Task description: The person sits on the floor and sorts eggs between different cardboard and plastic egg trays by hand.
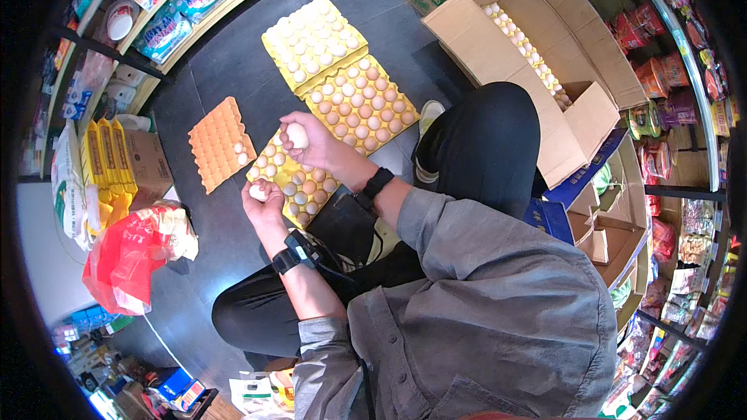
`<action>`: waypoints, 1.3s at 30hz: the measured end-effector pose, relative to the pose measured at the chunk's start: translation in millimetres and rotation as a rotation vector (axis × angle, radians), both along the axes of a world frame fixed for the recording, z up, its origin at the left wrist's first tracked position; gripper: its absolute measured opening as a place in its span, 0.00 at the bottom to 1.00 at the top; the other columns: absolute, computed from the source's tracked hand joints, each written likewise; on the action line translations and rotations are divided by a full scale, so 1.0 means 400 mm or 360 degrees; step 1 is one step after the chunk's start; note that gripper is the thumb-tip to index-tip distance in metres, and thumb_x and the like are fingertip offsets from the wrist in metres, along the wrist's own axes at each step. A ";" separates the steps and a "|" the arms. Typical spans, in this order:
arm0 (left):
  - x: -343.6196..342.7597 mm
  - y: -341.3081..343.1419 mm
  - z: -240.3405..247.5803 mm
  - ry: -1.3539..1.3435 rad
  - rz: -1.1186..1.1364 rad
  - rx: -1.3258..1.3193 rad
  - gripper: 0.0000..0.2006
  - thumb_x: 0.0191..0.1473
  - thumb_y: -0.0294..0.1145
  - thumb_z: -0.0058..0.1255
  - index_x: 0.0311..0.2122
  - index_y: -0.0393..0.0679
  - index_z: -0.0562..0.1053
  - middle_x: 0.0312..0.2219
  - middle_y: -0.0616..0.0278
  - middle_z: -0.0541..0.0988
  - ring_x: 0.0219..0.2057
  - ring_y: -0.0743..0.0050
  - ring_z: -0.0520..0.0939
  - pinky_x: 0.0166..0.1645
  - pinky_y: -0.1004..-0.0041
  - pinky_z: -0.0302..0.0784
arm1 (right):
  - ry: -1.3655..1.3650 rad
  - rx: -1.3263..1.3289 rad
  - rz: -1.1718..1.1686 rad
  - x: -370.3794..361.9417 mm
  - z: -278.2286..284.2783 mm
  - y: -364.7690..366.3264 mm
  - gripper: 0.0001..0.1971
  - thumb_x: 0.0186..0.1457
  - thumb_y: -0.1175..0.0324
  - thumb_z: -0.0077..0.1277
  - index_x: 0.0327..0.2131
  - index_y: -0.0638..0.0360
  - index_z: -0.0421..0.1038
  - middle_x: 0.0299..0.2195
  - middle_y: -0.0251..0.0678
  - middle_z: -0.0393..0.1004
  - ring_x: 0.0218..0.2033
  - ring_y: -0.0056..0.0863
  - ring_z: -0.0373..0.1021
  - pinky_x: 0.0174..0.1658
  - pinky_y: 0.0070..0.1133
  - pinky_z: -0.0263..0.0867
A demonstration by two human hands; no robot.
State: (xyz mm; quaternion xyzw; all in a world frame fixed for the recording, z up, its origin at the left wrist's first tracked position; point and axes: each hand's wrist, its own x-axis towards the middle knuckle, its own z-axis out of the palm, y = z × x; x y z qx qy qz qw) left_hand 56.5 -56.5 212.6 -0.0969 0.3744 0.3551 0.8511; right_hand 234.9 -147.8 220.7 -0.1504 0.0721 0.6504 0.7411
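My right hand (320, 144) is closed around a pale egg (296, 136), raised over a yellow egg tray (289, 163). Lower and to the left, my left hand (266, 204) has its fingers wrapped round another pale egg (257, 192) at the tray's near left edge. Under my hands the tray holds several white, tan and greyish eggs (311, 187); my right hand and wrist cover part of it. Left of it lies an orange egg tray (220, 140) with a couple of eggs at its right side. Beyond, two yellow trays of eggs (359, 105) (311, 39) sit on the floor.
An open cardboard box (471, 39) with a row of eggs stands at the right, beside my bent knee (490, 140). A red plastic bag (124, 253) and yellow packages (109, 159) are at the left. Stocked shelves (194, 31) line both sides of the dark tiled floor (226, 54).
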 end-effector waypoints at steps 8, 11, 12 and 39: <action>0.024 -0.018 0.089 -0.0580 -0.0208 0.0557 0.08 0.56 0.33 0.47 0.29 0.41 0.66 0.20 0.65 0.68 0.14 0.81 0.60 0.17 0.80 0.55 | 0.0340 -0.0084 -0.0164 0.003 -0.046 0.016 0.08 0.53 0.65 0.52 0.24 0.55 0.68 0.20 0.32 0.70 0.19 0.23 0.66 0.17 0.13 0.57; -0.041 0.024 -0.011 -0.0039 -0.0058 0.0080 0.06 0.54 0.33 0.47 0.29 0.43 0.66 0.20 0.65 0.70 0.18 0.77 0.68 0.21 0.78 0.60 | 0.0562 0.0225 0.0096 0.012 -0.043 0.000 0.08 0.53 0.63 0.51 0.24 0.54 0.68 0.19 0.31 0.68 0.17 0.20 0.65 0.12 0.12 0.54; -0.060 0.027 -0.047 -0.0049 -0.0030 0.0187 0.06 0.53 0.32 0.46 0.29 0.43 0.66 0.20 0.66 0.70 0.19 0.77 0.68 0.22 0.77 0.61 | 0.0605 0.0348 0.0065 0.013 -0.029 -0.004 0.09 0.54 0.63 0.49 0.24 0.55 0.68 0.19 0.30 0.67 0.16 0.19 0.64 0.12 0.11 0.54; -0.137 0.016 -0.388 0.0800 -0.0643 0.0278 0.09 0.56 0.37 0.48 0.35 0.42 0.71 0.27 0.64 0.74 0.24 0.74 0.74 0.26 0.77 0.74 | -0.0224 -0.0312 0.0269 -0.138 -0.476 -0.071 0.18 0.61 0.54 0.48 0.49 0.53 0.65 0.42 0.33 0.73 0.41 0.27 0.73 0.43 0.20 0.71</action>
